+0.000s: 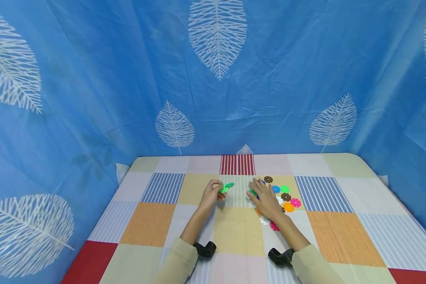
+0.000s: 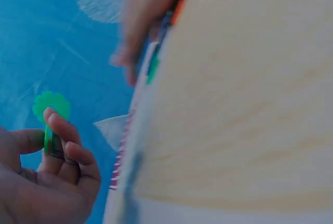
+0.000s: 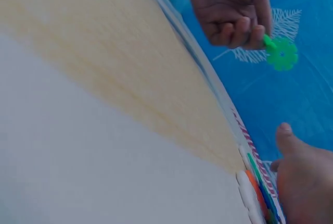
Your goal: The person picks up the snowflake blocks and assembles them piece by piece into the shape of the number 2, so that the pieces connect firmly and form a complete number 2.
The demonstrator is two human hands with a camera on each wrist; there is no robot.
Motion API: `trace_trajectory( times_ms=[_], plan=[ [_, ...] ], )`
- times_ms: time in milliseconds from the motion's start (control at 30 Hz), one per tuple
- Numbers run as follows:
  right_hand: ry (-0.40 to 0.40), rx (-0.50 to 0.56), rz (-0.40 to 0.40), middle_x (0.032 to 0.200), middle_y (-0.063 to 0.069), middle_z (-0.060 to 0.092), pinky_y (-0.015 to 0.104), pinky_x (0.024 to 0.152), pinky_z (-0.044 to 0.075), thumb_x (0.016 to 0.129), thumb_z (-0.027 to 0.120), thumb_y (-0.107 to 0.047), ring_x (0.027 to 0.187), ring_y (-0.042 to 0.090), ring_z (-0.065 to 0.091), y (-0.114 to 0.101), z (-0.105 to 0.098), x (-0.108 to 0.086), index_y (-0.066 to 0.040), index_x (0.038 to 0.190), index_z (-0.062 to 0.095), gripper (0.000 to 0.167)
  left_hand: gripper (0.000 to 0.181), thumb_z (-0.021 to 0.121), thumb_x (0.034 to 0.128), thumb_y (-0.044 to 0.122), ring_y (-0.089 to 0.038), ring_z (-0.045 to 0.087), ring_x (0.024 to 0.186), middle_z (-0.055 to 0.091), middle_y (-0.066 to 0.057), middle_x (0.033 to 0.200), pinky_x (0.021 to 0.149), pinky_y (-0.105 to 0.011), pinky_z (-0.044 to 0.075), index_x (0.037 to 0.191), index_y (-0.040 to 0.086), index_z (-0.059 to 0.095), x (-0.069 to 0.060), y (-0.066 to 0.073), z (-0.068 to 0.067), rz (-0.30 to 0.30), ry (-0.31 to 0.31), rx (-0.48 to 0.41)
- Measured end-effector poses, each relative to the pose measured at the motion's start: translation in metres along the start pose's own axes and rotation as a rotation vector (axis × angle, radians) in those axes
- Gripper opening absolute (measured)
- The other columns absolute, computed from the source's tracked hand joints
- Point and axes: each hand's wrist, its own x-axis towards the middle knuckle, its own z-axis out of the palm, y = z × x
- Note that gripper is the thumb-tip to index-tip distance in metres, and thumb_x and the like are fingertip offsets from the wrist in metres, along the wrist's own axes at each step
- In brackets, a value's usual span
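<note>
My left hand [image 1: 210, 196] pinches green notched plastic discs [image 1: 228, 185] between thumb and fingers, lifted above the table. In the left wrist view one green disc [image 2: 51, 105] faces the camera, and another piece, seen edge-on, sits in the pinch; they look joined at an angle. My right hand [image 1: 266, 200], fingers spread, is over the left part of a group of loose discs and hides some of them. In the right wrist view the right hand [image 3: 307, 182] is just beside the discs' edges; whether it touches any is unclear.
Around the right hand lie a pink disc [image 1: 296, 202], an orange disc [image 1: 288, 207], a light green disc [image 1: 284, 189], a brown disc [image 1: 268, 179] and a white disc [image 1: 265, 221]. A patchwork cloth [image 1: 238, 228] covers the table. Behind hangs a blue leaf-print curtain [image 1: 269, 98].
</note>
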Motion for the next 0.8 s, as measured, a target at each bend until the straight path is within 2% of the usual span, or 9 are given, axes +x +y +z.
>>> trace_trajectory(
  times_ms=[67, 133, 333, 433, 500, 567, 633, 700, 800],
  plan=[
    [0.067, 0.066, -0.021, 0.139, 0.019, 0.039, 0.061, 0.105, 0.011, 0.094, 0.053, -0.030, 0.132, 0.038, 0.025, 0.002, -0.003, -0.001, 0.000, 0.127, 0.053, 0.045, 0.022, 0.039, 0.0978, 0.008, -0.010, 0.049, 0.054, 0.054, -0.008, 0.065, 0.055, -0.021, 0.042, 0.112, -0.009, 0.038, 0.001, -0.008, 0.003, 0.009, -0.027, 0.003],
    [0.114, 0.082, -0.043, 0.134, 0.021, 0.045, 0.062, 0.103, 0.016, 0.090, 0.061, -0.025, 0.129, 0.041, 0.030, 0.003, -0.005, -0.002, 0.001, 0.119, 0.060, 0.039, 0.018, 0.039, 0.0978, 0.007, -0.009, 0.047, 0.052, 0.051, -0.006, 0.064, 0.053, -0.019, 0.041, 0.109, -0.007, 0.038, 0.003, -0.016, 0.004, 0.013, -0.041, -0.014],
    [0.155, 0.050, -0.045, 0.123, 0.021, 0.053, 0.059, 0.099, 0.027, 0.082, 0.072, -0.019, 0.121, 0.041, 0.038, 0.004, -0.005, -0.004, -0.003, 0.107, 0.068, 0.030, 0.015, 0.040, 0.0976, 0.004, -0.008, 0.048, 0.049, 0.053, -0.006, 0.066, 0.048, -0.017, 0.039, 0.107, -0.008, 0.036, 0.004, -0.029, 0.006, 0.051, -0.099, -0.024],
    [0.204, 0.115, -0.015, 0.110, 0.015, 0.060, 0.053, 0.092, 0.037, 0.079, 0.074, -0.016, 0.108, 0.034, 0.046, 0.003, -0.005, -0.004, -0.006, 0.100, 0.069, 0.023, 0.019, 0.042, 0.0975, 0.004, -0.009, 0.049, 0.047, 0.057, -0.009, 0.068, 0.046, -0.018, 0.038, 0.111, -0.009, 0.038, 0.004, -0.033, 0.007, 0.070, -0.115, 0.000],
    [0.237, 0.217, 0.026, 0.097, 0.009, 0.063, 0.043, 0.080, 0.044, 0.079, 0.074, -0.013, 0.094, 0.027, 0.052, 0.001, -0.006, -0.004, -0.008, 0.094, 0.067, 0.018, 0.020, 0.043, 0.0974, 0.004, -0.009, 0.049, 0.048, 0.059, -0.013, 0.070, 0.046, -0.018, 0.038, 0.111, -0.010, 0.041, 0.004, -0.033, 0.007, 0.073, -0.121, 0.011],
    [0.255, 0.371, 0.082, 0.087, 0.005, 0.063, 0.033, 0.072, 0.047, 0.081, 0.072, -0.013, 0.082, 0.021, 0.056, -0.003, -0.007, -0.004, -0.009, 0.091, 0.064, 0.014, 0.021, 0.044, 0.0971, 0.004, -0.009, 0.049, 0.048, 0.060, -0.020, 0.071, 0.046, -0.019, 0.038, 0.111, -0.011, 0.043, 0.003, -0.034, 0.007, 0.078, -0.126, 0.019],
    [0.253, 0.549, 0.137, 0.079, 0.005, 0.064, 0.025, 0.064, 0.050, 0.083, 0.070, -0.015, 0.072, 0.018, 0.059, -0.006, -0.008, -0.005, -0.006, 0.091, 0.062, 0.014, 0.022, 0.045, 0.0968, 0.005, -0.009, 0.049, 0.048, 0.060, -0.026, 0.074, 0.046, -0.019, 0.038, 0.110, -0.012, 0.045, 0.003, -0.033, 0.007, 0.078, -0.128, 0.020],
    [0.230, 0.713, 0.184, 0.078, 0.011, 0.065, 0.024, 0.062, 0.052, 0.085, 0.067, -0.016, 0.069, 0.020, 0.062, -0.010, -0.008, -0.005, -0.002, 0.094, 0.059, 0.019, 0.022, 0.046, 0.0965, 0.004, -0.009, 0.049, 0.047, 0.059, -0.030, 0.076, 0.046, -0.019, 0.038, 0.109, -0.013, 0.045, 0.003, -0.033, 0.008, 0.086, -0.128, 0.020],
    [0.189, 0.856, 0.236, 0.078, 0.017, 0.066, 0.027, 0.062, 0.054, 0.086, 0.066, -0.018, 0.068, 0.024, 0.064, -0.015, -0.009, -0.005, 0.003, 0.098, 0.057, 0.026, 0.022, 0.047, 0.0959, 0.004, -0.010, 0.049, 0.046, 0.059, -0.031, 0.075, 0.045, -0.019, 0.038, 0.108, -0.014, 0.046, 0.004, -0.033, 0.008, 0.097, -0.118, 0.021]
  ],
)
